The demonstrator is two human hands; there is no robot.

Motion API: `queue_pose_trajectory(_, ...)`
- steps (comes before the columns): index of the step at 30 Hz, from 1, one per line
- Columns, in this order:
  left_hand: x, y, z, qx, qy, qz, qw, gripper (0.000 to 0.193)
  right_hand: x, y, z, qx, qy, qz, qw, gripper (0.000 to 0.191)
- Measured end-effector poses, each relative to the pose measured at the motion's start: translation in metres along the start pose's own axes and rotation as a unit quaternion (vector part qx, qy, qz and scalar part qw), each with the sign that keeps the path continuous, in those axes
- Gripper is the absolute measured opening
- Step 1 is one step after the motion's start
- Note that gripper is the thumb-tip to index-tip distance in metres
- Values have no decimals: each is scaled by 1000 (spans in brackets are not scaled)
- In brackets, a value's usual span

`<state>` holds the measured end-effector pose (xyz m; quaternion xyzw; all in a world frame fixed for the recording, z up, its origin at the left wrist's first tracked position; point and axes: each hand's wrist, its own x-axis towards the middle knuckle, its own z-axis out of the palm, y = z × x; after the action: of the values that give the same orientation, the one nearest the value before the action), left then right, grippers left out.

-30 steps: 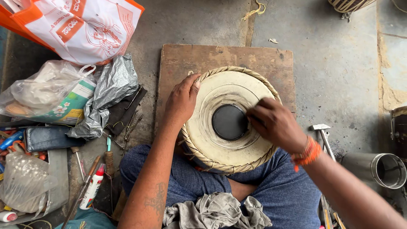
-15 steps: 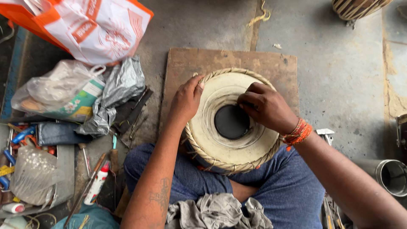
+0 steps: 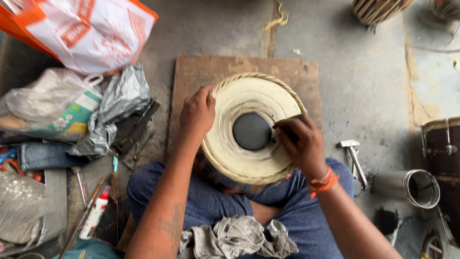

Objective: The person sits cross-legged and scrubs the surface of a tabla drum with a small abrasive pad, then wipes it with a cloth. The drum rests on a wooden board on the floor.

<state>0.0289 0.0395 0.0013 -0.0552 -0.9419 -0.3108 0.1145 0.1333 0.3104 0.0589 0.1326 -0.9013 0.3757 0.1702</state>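
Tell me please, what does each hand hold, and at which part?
The left hand holds the drum at its left braided rim. The right hand presses at the edge of the black centre patch; whether it pinches a tool cannot be told.

A cream drumhead [image 3: 249, 158] with a black centre patch [image 3: 252, 131] rests above blue trousers [image 3: 201, 199] and an orange-and-white bag [image 3: 91, 31].

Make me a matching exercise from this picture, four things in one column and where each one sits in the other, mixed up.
Things:
1. left hand
2. right hand
3. metal cup
4. grey rag

Places:
A. on the floor, lying on its side
B. on the drum's braided rim
C. in the lap
D. beside the black centre patch

Pairs: 1-B, 2-D, 3-A, 4-C
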Motion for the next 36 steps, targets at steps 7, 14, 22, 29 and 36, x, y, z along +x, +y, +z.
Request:
queue_pose_trajectory(7,26,-2,0,-138,-89,46,985,44,53,18,-10,35,-113,-45,992,16)
queue_pose_trajectory(14,16,3,-4,-152,-117,-3,981,44,84,11,2,4,-213,-197,957,15)
queue_pose_trajectory(22,7,10,-13,-156,-120,-2,980,47,72,16,-5,-34,-226,-229,946,19)
queue_pose_trajectory(29,9,14,-13,-122,-136,-39,982,51,20,10,-20,-85,-158,-122,976,16)
queue_pose_trajectory(36,15,13,-11,-83,-155,-87,980,49,-40,-19,8,-11,50,12,999,15)
